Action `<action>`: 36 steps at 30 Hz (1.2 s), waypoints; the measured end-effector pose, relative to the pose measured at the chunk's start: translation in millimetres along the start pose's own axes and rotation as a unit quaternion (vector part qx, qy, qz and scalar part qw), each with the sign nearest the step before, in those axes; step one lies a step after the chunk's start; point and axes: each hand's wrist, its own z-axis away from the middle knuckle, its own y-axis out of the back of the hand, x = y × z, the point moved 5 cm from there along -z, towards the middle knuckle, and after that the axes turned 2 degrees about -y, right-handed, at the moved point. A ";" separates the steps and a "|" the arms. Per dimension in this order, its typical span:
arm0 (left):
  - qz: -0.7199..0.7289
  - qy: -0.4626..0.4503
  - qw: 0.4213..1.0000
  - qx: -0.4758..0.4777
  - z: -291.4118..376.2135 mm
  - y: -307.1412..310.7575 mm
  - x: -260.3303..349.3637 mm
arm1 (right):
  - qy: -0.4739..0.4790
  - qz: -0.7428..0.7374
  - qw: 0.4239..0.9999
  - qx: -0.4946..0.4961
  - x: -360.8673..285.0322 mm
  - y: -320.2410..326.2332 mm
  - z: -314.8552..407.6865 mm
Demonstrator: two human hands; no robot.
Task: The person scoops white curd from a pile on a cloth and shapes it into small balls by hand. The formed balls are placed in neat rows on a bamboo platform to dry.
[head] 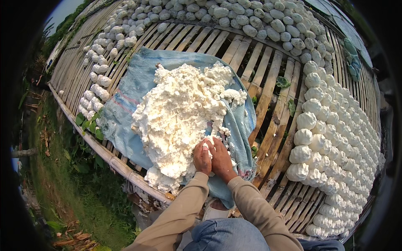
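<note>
A large heap of crumbly white dough-like material (179, 109) lies on a blue woven plastic sack (125, 81) with frayed edges. At the heap's near right edge, my left hand (202, 158) and my right hand (222, 159) are close together, cupped around a small portion of the white stuff. Some of it shows between the fingers and beyond the fingertips. How tightly each hand grips it is partly hidden by the hands' backs.
The bamboo slat platform (271, 91) has gaps and a bamboo pole edge (125, 171) at left. Shaped white lumps (329, 135) stand in rows at right; drier greyish lumps (241, 18) fill the far side. Green leaves (282, 82) poke through, and plants grow below left.
</note>
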 end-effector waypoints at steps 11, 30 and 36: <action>0.481 0.298 0.767 -0.302 -99.4 25.0 82.5 | -0.197 -0.277 0.920 -0.193 -44.8 121.1 -115.5; 0.578 0.384 0.709 -0.126 3.8 -22.4 58.2 | -0.106 -0.183 0.962 0.171 -33.3 108.5 -30.7; 0.584 0.375 0.686 -0.221 10.0 -46.3 82.5 | -0.144 -0.007 0.967 0.213 -23.7 156.2 -16.1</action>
